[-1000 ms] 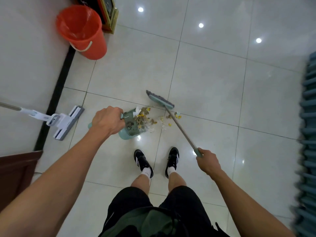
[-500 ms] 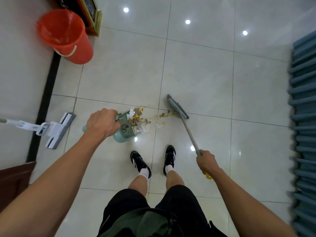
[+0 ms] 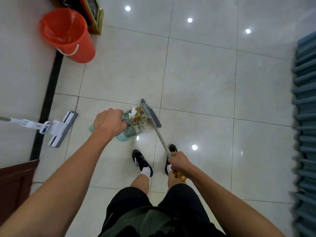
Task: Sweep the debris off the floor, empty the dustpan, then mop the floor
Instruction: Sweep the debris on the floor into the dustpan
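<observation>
Two hands busy: left hand (image 3: pixel 109 123) wrapped round the dustpan (image 3: pixel 127 132) handle, right hand (image 3: pixel 179 164) gripping the broom (image 3: pixel 151 115) shaft near its yellow end. Broom head sits against the pan's mouth, debris (image 3: pixel 138 118) heaped inside. Scraps look light and loose; keep pan level, carried by the handle, toward the red bucket (image 3: pixel 68 35) far left.

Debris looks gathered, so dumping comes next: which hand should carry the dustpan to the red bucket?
Left. The left hand already grips the dustpan, and the red bucket stands on that side; the right hand holds the broom.
</observation>
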Demonstrator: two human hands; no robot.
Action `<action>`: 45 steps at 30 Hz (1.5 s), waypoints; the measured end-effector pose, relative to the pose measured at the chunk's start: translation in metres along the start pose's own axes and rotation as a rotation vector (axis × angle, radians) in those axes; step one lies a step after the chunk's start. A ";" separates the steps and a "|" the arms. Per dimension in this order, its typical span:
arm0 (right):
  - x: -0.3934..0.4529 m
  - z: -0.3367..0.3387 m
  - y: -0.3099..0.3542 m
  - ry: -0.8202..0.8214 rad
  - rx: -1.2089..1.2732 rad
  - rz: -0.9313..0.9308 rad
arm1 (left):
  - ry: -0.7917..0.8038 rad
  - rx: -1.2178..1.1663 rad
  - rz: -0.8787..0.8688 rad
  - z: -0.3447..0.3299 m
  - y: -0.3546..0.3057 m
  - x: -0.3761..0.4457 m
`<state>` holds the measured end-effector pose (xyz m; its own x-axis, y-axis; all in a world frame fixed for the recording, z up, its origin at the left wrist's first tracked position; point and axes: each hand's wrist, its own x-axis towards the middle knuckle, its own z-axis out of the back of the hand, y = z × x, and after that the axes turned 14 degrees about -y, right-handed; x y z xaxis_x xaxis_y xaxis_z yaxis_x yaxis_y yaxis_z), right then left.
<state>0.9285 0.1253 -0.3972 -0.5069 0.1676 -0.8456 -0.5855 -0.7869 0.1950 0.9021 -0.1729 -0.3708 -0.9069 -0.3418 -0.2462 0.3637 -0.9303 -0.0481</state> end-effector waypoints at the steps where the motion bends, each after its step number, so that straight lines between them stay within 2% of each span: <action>1: -0.003 -0.002 0.002 0.023 0.020 -0.001 | 0.000 -0.003 0.001 -0.001 0.002 -0.001; 8: -0.016 -0.012 0.015 0.091 0.105 0.012 | -0.028 -0.006 0.041 -0.011 0.025 -0.008; 17: -0.026 0.002 0.017 0.151 0.052 0.046 | -0.033 -0.035 0.116 -0.017 0.044 -0.023; 24: -0.032 0.025 0.014 0.099 -0.037 0.139 | -0.031 -0.066 0.215 -0.021 0.062 -0.039; 28: -0.027 0.048 0.019 0.077 -0.076 0.193 | -0.039 -0.131 0.334 -0.022 0.060 -0.058; 35: 0.005 0.101 0.019 0.065 -0.124 0.270 | -0.111 -0.202 0.522 -0.023 0.023 -0.105; 45: 0.052 0.201 -0.014 0.191 -0.157 0.452 | -0.271 -0.245 0.834 -0.019 -0.084 -0.166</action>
<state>0.7830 0.2650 -0.3440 -0.5544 -0.3099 -0.7724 -0.2248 -0.8378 0.4975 1.0263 -0.0356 -0.3440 -0.3372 -0.9396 -0.0591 0.9311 -0.3236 -0.1681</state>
